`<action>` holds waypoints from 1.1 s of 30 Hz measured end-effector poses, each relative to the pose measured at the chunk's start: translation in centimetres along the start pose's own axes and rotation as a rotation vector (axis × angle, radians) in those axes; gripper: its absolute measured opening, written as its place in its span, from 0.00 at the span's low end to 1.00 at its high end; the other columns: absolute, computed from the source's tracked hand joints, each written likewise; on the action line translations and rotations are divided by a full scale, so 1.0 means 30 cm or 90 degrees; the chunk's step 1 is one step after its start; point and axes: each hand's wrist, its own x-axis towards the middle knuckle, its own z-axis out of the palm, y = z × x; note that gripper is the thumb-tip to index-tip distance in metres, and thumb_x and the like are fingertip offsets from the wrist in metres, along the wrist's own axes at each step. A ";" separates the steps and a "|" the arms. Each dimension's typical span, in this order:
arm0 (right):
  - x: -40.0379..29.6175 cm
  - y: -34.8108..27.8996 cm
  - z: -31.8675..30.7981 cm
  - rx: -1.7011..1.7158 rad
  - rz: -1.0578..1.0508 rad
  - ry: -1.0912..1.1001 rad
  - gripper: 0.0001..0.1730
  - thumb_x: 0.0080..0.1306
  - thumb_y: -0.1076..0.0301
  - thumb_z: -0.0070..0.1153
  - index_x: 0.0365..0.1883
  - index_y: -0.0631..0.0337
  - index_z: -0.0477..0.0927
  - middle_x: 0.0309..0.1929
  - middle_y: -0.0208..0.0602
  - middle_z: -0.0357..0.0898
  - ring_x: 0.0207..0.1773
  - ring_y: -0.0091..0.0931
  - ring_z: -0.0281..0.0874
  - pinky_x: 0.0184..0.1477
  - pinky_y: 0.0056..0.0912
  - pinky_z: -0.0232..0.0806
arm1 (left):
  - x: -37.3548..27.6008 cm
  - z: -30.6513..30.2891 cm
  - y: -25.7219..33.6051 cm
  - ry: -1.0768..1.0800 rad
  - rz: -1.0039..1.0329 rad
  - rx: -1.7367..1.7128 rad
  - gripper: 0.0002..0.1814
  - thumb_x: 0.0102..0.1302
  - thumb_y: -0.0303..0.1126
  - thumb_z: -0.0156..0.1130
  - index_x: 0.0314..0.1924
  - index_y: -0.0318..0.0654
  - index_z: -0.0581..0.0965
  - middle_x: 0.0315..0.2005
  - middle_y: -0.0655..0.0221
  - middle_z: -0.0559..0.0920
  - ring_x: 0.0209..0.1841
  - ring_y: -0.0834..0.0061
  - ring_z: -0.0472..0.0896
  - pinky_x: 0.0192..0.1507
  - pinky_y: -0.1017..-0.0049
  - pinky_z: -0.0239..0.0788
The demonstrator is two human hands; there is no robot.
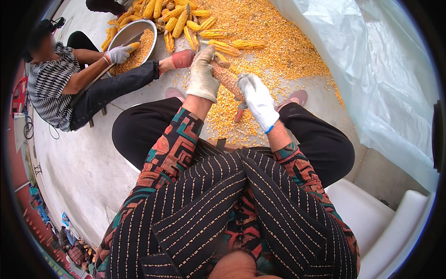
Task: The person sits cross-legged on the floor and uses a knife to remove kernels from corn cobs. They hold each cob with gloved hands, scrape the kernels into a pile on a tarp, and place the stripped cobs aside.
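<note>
My left hand (204,75), in a worn cream knit glove, grips the upper end of a reddish-brown corn cob (228,79) that is stripped of its kernels on the visible side. The cob slants down to the right. My right hand (254,96), in a white knit glove with grey fingertips and a blue cuff edge, closes around its lower end. A short red object (239,115) shows just below the right glove; what it is I cannot tell. Loose yellow kernels (223,122) lie on the concrete floor between my feet, under both hands.
Ahead lie a pile of corn ears (181,22) and spread kernels (264,28). At left a seated co-worker (52,76) holds an ear over a metal basin (152,52) of kernels. Plastic sheeting (376,69) hangs at right, above a white seat-like object (359,209).
</note>
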 end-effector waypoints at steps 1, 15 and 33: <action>-0.008 0.015 0.020 -0.226 -0.043 0.027 0.32 0.65 0.46 0.52 0.57 0.63 0.71 0.46 0.47 0.78 0.50 0.31 0.77 0.49 0.34 0.70 | 0.009 -0.004 -0.002 -0.011 -0.013 -0.019 0.07 0.64 0.34 0.60 0.33 0.41 0.73 0.21 0.73 0.71 0.21 0.75 0.74 0.26 0.71 0.74; 0.005 0.000 0.005 0.533 0.270 -0.220 0.33 0.68 0.35 0.42 0.34 0.60 0.76 0.24 0.36 0.75 0.22 0.26 0.72 0.22 0.26 0.64 | -0.047 0.044 0.040 -0.292 0.010 -0.052 0.17 0.69 0.48 0.55 0.31 0.43 0.69 0.22 0.74 0.69 0.23 0.76 0.70 0.35 0.68 0.72; 0.013 0.028 0.020 0.375 0.169 -0.179 0.30 0.64 0.52 0.55 0.55 0.67 0.71 0.43 0.41 0.77 0.36 0.25 0.79 0.30 0.29 0.72 | -0.012 0.009 -0.028 -0.088 -0.148 -0.144 0.24 0.66 0.54 0.57 0.43 0.40 0.69 0.27 0.67 0.75 0.25 0.68 0.75 0.36 0.60 0.74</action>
